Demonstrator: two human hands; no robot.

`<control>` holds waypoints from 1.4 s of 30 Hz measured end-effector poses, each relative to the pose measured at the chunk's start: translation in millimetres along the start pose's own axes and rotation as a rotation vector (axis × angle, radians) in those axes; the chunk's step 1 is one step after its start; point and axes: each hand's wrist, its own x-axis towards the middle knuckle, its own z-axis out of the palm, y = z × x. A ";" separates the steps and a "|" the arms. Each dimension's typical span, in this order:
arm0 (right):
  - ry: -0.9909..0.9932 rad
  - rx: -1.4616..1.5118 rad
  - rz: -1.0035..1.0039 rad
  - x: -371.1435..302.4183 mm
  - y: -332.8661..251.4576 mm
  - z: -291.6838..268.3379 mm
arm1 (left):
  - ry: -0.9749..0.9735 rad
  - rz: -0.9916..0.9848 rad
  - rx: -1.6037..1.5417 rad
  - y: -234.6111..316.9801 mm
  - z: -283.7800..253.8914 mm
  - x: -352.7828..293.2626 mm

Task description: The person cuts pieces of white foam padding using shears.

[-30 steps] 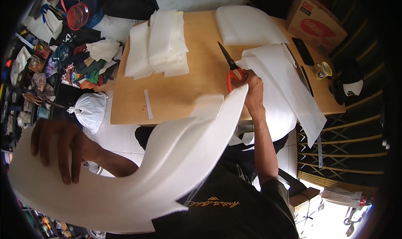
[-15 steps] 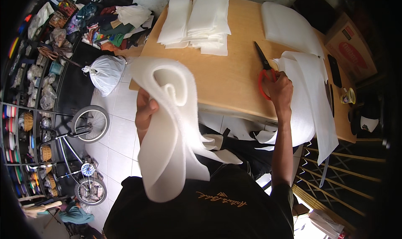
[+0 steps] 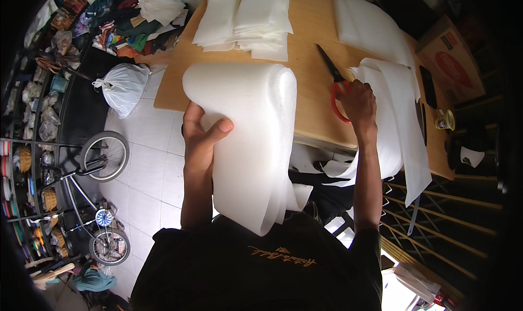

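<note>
Left hand (image 3: 202,139) has swung the folded foam sheet (image 3: 248,142) upright, fingers clamped around it (cutting looks finished); right hand (image 3: 357,101) fingers stay closed on the scissors (image 3: 333,79).

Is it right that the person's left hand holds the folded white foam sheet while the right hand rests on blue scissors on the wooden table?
Not quite: the head view shows the scissors have red handles. The left hand holds the foam sheet, and the right hand rests on them on the wooden table.
</note>
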 end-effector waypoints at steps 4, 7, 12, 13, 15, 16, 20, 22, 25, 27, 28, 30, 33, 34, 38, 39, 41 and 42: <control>-0.074 0.047 0.058 2.1 -4.1 -6.5 | -0.001 0.071 0.127 4.8 7.9 1.8; -0.040 0.087 0.039 2.7 -4.8 -6.8 | 0.013 0.224 0.158 5.4 25.2 4.5; -0.020 0.252 0.019 1.8 1.0 -10.3 | -0.119 0.576 0.481 10.3 49.3 14.6; 0.015 0.295 0.014 -2.6 3.6 -11.7 | -0.140 0.637 0.502 7.1 53.8 14.5; 0.054 0.356 -0.023 -7.4 6.8 -8.1 | -0.205 0.720 0.577 5.1 62.8 13.2; 0.211 0.355 -0.140 -9.6 13.6 1.2 | -0.209 0.783 0.635 -1.3 64.9 12.6; 0.266 0.719 -0.142 -35.5 5.0 -38.6 | -0.291 0.904 0.769 -12.6 77.2 9.5; 0.197 1.320 -0.039 -61.6 -4.6 -66.2 | -0.358 0.916 0.709 -18.2 81.5 12.2; 0.224 1.674 -0.145 -82.2 -29.1 -92.9 | -0.405 0.840 0.744 -20.3 88.2 11.6; 0.293 1.622 -0.202 -85.0 -39.6 -100.2 | -0.390 0.743 0.682 -29.3 88.1 8.5; 0.331 1.543 -0.169 -85.4 -41.7 -102.0 | -0.397 0.709 0.681 -30.4 89.6 9.1; 0.342 1.463 -0.130 -86.6 -40.1 -104.3 | -0.425 0.655 0.705 -26.9 93.3 11.5; 0.258 1.468 -0.112 -89.2 -35.3 -106.7 | -0.486 0.669 0.804 -24.1 93.5 16.1; 0.233 1.489 -0.108 -89.4 -35.4 -108.2 | -0.507 0.688 0.842 -23.9 92.8 16.7; 0.171 1.509 -0.186 -88.1 -31.2 -108.9 | -0.534 0.629 0.872 -26.4 89.6 14.4; 0.163 1.510 -0.204 -87.0 -30.5 -107.4 | -0.548 0.633 0.867 -26.9 87.6 14.5; 0.146 1.526 -0.212 -85.5 -29.3 -104.5 | -0.561 0.625 0.859 -27.5 86.3 14.4; 0.140 1.574 -0.185 -86.1 -29.9 -103.2 | -0.558 0.614 0.856 -27.4 86.2 14.6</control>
